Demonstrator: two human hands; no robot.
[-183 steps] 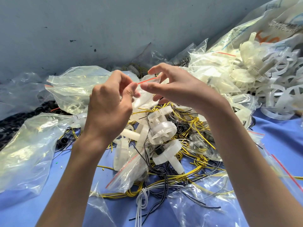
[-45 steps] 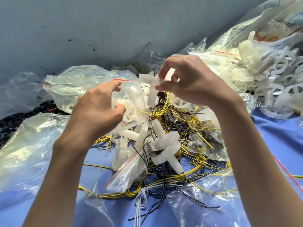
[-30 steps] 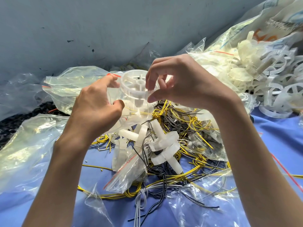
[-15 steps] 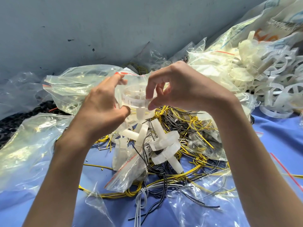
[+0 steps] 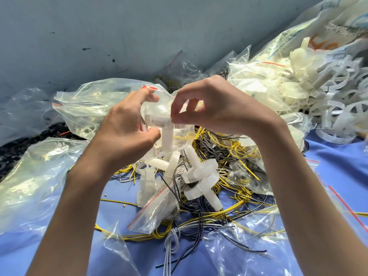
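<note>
- I see the white plastic wheel (image 5: 159,122) in the middle of the frame, with its disc flat and its stem pointing down.
- My right hand (image 5: 219,110) pinches the right rim of the disc with thumb and forefinger. The wrist is bent and the forearm comes from the lower right.
- My left hand (image 5: 123,132) curls around the clear bag (image 5: 157,104) at the wheel, forefinger up at its red strip, thumb beside the stem.
- Below lie yellow and black wires (image 5: 229,148) on blue cloth (image 5: 338,172).
- More white wheels (image 5: 338,108) are piled at the upper right.
</note>
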